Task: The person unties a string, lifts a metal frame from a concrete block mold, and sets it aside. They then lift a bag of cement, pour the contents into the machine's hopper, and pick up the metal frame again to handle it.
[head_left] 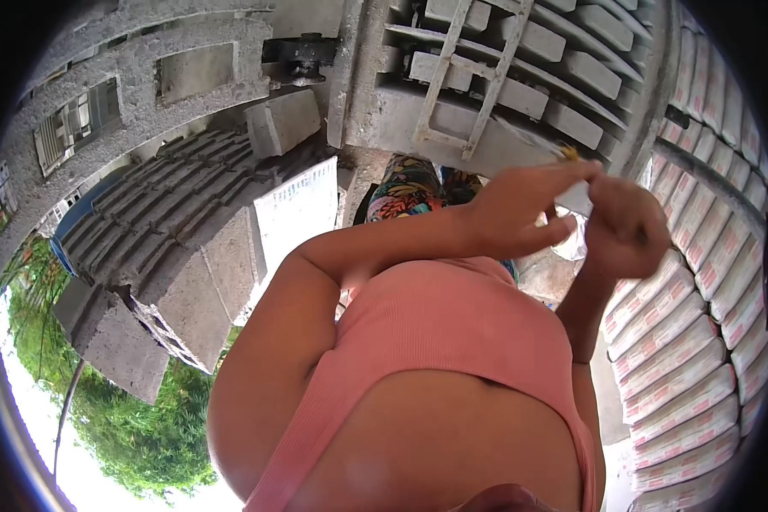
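Observation:
In the head view my left hand (520, 209) reaches right across the front of my body, its fingertips bent against my right hand. My right hand (630, 226) is curled into a fist beside it, slightly blurred. A small yellowish thing (569, 154) shows just above the fingertips where the hands meet; what the fingers grip is too small to make out. Behind the hands, a white thing (573, 239) is partly hidden. Beyond them stands a grey rack (452, 128) holding rows of pale blocks (520, 98).
Printed packs (674, 367) are stacked high on the right. Grey concrete pieces (179, 222) are piled on the left, near a white sheet-like surface (299, 213). A pale metal frame (484, 72) leans on the rack. A black fitting (305, 58) sits at the upper left.

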### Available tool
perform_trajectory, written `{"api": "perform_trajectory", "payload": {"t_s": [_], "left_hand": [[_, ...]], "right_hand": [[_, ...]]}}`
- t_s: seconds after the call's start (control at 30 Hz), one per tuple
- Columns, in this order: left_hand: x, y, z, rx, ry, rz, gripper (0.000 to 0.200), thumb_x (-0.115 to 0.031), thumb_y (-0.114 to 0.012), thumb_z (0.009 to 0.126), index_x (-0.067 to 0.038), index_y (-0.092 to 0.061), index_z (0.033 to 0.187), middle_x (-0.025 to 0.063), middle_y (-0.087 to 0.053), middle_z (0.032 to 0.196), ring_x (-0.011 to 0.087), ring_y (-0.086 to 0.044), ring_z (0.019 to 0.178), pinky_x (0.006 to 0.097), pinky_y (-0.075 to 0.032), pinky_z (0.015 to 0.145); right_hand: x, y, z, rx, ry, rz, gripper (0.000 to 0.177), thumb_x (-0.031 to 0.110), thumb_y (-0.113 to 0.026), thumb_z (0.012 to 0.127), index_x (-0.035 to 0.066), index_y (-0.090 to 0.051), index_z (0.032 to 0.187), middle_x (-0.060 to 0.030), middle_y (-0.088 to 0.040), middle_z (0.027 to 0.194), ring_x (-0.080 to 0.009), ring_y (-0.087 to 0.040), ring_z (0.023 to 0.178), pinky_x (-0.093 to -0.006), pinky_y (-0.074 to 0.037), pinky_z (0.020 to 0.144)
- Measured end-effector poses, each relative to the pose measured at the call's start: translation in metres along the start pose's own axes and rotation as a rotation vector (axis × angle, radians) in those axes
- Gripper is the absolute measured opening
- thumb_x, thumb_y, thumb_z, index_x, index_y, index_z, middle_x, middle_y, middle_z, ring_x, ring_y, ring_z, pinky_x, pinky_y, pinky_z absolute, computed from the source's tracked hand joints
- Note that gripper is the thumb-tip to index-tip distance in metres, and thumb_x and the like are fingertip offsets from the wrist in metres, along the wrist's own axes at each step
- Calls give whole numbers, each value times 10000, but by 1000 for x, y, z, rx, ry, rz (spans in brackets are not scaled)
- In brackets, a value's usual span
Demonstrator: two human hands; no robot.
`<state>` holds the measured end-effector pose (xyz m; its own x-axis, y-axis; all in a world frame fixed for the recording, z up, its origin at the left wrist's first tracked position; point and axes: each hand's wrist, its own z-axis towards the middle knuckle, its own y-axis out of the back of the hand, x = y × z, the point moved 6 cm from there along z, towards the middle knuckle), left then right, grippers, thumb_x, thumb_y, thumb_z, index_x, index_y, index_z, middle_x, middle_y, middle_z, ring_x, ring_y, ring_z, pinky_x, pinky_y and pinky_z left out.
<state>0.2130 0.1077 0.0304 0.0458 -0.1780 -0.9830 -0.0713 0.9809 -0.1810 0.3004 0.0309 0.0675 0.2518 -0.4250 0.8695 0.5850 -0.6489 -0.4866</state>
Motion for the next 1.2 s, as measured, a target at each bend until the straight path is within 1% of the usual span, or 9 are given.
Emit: {"api": "perform_trajectory", "payload": {"t_s": [0.07, 0.2, 0.3, 0.43, 0.6, 0.67, 1.03, 1.13, 1.2], "left_hand": [[47, 10, -11, -274, -152, 578, 558, -325, -455, 806, -22, -389, 1270, 207, -526, 1156, 329, -570, 941, 372, -456, 767], [40, 46, -10, -68, 494, 152, 567, -321, -437, 823, -23, -345, 1298, 207, -476, 1222, 332, -541, 1001, 370, -444, 799], [-29, 37, -19, -130, 31, 7, 541, -336, -363, 877, -50, -318, 1335, 149, -547, 1039, 214, -599, 679, 353, -463, 669], [61, 50, -15, -113, 396, 219, 602, -319, -462, 773, 0, -354, 1272, 265, -463, 1177, 350, -543, 978, 405, -467, 720], [10, 37, -19, -141, 152, -72, 773, -595, -332, 812, -12, -315, 1318, 177, -516, 1179, 211, -602, 614, 289, -470, 587], [1, 28, -19, -107, 77, -184, 594, -305, -472, 797, 5, -342, 1287, 188, -590, 843, 268, -615, 619, 388, -477, 619], [43, -33, 18, 82, 97, -219, 619, -388, -408, 833, -29, -305, 1327, 186, -546, 1098, 232, -577, 691, 329, -467, 674], [59, -12, 25, 0, 319, -205, 457, -285, -378, 881, -38, -402, 1264, 109, -570, 932, 175, -555, 632, 285, -476, 631], [44, 12, 10, 44, 189, -261, 592, -477, -301, 872, -47, -417, 1262, 95, -577, 964, 168, -570, 647, 273, -448, 591]], "right_hand": [[-32, -10, -2, -2, 622, -927, 181, -62, -430, 819, 15, -354, 674, -38, -298, 497, -146, -324, 446, -272, -259, 399], [-43, -30, 7, -22, 521, -1095, 173, -126, -508, 688, 30, -434, 687, -19, -360, 534, -151, -389, 480, -267, -348, 527], [-32, -35, 7, 262, 5, 118, 135, -78, -537, 694, 40, -472, 705, -38, -409, 598, -174, -380, 471, -325, -359, 552], [-85, -17, 5, -119, 544, -1081, 365, 140, -405, 827, 12, -273, 512, -24, -319, 489, -107, -271, 463, -260, -229, 449], [-39, -29, 13, 138, -169, -526, 200, -11, -507, 759, -1, -354, 631, -56, -355, 529, -164, -350, 439, -328, -359, 488], [-24, -40, 10, 249, -126, -524, 263, 15, -403, 805, 10, -317, 556, -46, -341, 526, -138, -300, 450, -305, -324, 466], [-2, 40, -24, -112, 193, -600, 356, 27, -466, 779, 52, -227, 517, -33, -307, 495, -140, -276, 443, -285, -252, 430], [-14, 10, -18, -94, 673, -1543, 191, -156, -503, 669, 5, -414, 720, -66, -454, 546, -214, -422, 437, -328, -372, 478], [-14, -24, -7, -73, 121, -860, 92, -35, -528, 700, 19, -454, 701, -57, -474, 554, -194, -401, 423, -320, -350, 478]]}}
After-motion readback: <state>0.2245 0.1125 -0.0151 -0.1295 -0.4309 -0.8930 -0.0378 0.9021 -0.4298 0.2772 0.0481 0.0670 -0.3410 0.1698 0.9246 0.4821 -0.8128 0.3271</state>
